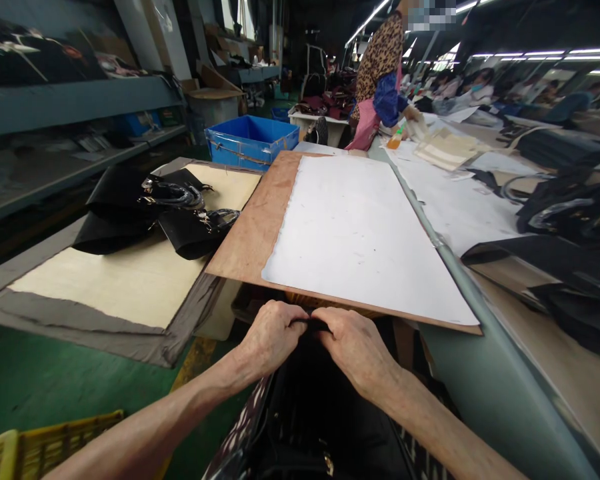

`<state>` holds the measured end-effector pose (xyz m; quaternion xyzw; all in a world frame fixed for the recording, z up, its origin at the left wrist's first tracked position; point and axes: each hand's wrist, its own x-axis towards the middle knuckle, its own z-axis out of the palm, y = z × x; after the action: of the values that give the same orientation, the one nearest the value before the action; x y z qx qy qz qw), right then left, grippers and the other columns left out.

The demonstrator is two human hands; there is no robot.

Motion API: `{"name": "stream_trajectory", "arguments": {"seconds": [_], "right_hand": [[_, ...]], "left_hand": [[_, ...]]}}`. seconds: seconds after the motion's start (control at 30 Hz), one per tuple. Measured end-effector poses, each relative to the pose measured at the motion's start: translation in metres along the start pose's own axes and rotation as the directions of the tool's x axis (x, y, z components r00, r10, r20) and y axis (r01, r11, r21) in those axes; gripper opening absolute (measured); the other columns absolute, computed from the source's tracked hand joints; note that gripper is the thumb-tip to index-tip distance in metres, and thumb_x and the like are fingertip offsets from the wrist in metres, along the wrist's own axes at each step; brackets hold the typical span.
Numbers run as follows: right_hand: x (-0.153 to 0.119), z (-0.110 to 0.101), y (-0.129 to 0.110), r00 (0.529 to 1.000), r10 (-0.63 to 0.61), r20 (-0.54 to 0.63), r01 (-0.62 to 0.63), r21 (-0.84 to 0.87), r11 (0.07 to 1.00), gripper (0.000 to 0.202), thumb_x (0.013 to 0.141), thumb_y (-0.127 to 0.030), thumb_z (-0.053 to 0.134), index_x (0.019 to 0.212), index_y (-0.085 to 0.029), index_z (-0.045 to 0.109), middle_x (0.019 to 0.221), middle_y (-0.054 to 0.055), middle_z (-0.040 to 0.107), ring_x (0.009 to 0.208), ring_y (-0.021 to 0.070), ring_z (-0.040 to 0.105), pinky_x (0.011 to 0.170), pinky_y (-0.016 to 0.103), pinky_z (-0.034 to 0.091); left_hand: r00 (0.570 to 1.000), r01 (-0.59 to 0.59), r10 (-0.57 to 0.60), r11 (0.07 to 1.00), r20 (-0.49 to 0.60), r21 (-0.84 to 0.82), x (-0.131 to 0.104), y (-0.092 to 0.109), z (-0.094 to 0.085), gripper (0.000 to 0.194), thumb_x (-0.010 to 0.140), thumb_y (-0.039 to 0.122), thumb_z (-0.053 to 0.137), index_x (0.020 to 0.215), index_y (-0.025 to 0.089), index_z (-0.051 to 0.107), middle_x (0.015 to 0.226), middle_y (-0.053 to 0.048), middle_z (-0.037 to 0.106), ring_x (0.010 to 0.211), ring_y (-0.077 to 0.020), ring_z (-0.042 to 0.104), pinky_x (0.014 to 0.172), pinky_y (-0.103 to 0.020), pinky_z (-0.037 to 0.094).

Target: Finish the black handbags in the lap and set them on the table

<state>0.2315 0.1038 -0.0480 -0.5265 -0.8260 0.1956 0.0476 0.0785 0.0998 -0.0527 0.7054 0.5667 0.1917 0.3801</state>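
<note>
At the bottom centre a black bag (325,407) with a gold-coloured fitting lies close to my body. My left hand (275,333) pinches the dark upper edge of this bag. Right beside it, my right hand (353,343) grips the same edge, with its thumb below and fingers on top. Both hands are just in front of a brown board (245,247) that carries a large white sheet (350,227). The lower part of the bag runs out of the frame.
Black bags (125,207) with wrapped handles rest on a cream sheet (115,287) at the left. Behind the board is a blue bin (253,140). A person in a leopard-print top (380,60) stands beyond. More black bags (570,260) lie at the right. A yellow crate (65,440) is lower left.
</note>
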Motion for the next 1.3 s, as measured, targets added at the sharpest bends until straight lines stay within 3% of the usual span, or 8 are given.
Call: {"name": "stream_trajectory", "arguments": {"seconds": [0.13,0.27,0.43,0.53,0.7,0.93,1.07,1.3], "right_hand": [[0.007,-0.001,-0.008,0.997,-0.017,0.080,0.016,0.014,1.000,0.022,0.075,-0.018,0.050,0.096,-0.022,0.055,0.090,0.002,0.065,0.086,0.0183,0.058,0.072,0.024,0.037],[0.016,0.001,-0.010,0.989,-0.008,0.146,0.012,-0.032,0.999,0.032,0.074,-0.008,0.043,0.102,-0.019,0.052,0.091,0.005,0.065,0.086,0.0186,0.058,0.071,0.025,0.036],[0.022,-0.004,-0.008,0.974,-0.061,0.217,0.067,-0.018,0.998,0.030,0.077,-0.008,0.035,0.087,-0.019,0.061,0.081,0.004,0.066,0.080,0.0169,0.057,0.070,0.024,0.035],[0.032,-0.012,-0.008,0.979,-0.059,0.197,0.075,-0.075,0.994,0.031,0.074,-0.008,0.036,0.083,-0.019,0.063,0.078,0.004,0.065,0.079,0.0161,0.057,0.070,0.024,0.035],[0.069,-0.036,-0.015,0.984,-0.046,0.174,0.077,-0.175,0.982,0.030,0.067,-0.009,0.040,0.081,-0.018,0.064,0.087,0.007,0.065,0.087,0.0183,0.056,0.070,0.024,0.036],[0.090,-0.054,-0.042,0.985,-0.031,0.172,0.076,-0.259,0.963,0.022,0.063,-0.010,0.048,0.072,-0.015,0.067,0.080,0.011,0.066,0.077,0.0197,0.059,0.058,0.023,0.034],[0.073,-0.046,-0.030,0.978,-0.002,0.207,0.056,-0.257,0.965,0.020,0.061,-0.010,0.050,0.069,-0.015,0.067,0.075,0.009,0.066,0.072,0.0192,0.059,0.053,0.024,0.033],[0.029,-0.040,0.019,0.956,0.013,0.294,0.035,-0.157,0.987,0.008,0.060,-0.017,0.057,0.063,-0.019,0.064,0.067,0.000,0.061,0.069,0.0145,0.054,0.055,0.021,0.032]], "left_hand": [[1.000,0.008,-0.008,0.999,-0.006,-0.043,0.000,0.001,0.003,0.025,0.071,0.011,0.039,0.073,0.017,0.064,0.068,0.000,0.063,0.065,-0.0138,0.055,0.059,-0.023,0.036],[1.000,0.021,-0.020,0.974,0.006,-0.225,-0.003,-0.006,0.001,0.020,0.070,0.017,0.051,0.090,0.016,0.054,0.080,-0.001,0.064,0.072,-0.0146,0.056,0.062,-0.022,0.039],[0.990,0.096,-0.050,0.922,0.131,-0.374,-0.032,-0.017,-0.016,0.082,0.057,0.038,0.072,0.124,0.021,0.029,0.114,-0.010,0.054,0.099,-0.0225,0.052,0.081,-0.031,0.042],[0.987,0.140,-0.108,0.946,0.122,-0.294,-0.061,-0.022,-0.025,0.094,0.054,0.043,0.073,0.130,0.024,0.022,0.125,-0.012,0.046,0.112,-0.0262,0.043,0.093,-0.037,0.036],[0.971,0.233,-0.240,0.937,0.004,-0.261,-0.089,-0.018,-0.036,0.069,0.066,0.033,0.064,0.126,0.026,0.031,0.116,-0.006,0.054,0.107,-0.0221,0.048,0.093,-0.034,0.036],[0.961,0.088,-0.141,0.971,-0.237,-0.221,-0.073,-0.016,-0.065,0.048,0.068,0.039,0.060,0.110,0.021,0.048,0.094,-0.003,0.061,0.087,-0.0193,0.056,0.076,-0.028,0.042],[0.982,0.071,-0.100,0.981,-0.160,-0.180,-0.056,-0.030,-0.060,0.032,0.065,0.030,0.060,0.094,0.017,0.056,0.079,0.000,0.062,0.075,-0.0170,0.056,0.066,-0.024,0.041],[0.995,0.067,-0.028,0.904,0.097,-0.421,-0.026,-0.052,-0.014,0.033,0.062,0.023,0.059,0.094,0.016,0.059,0.081,0.001,0.061,0.076,-0.0153,0.054,0.068,-0.023,0.041]]}}
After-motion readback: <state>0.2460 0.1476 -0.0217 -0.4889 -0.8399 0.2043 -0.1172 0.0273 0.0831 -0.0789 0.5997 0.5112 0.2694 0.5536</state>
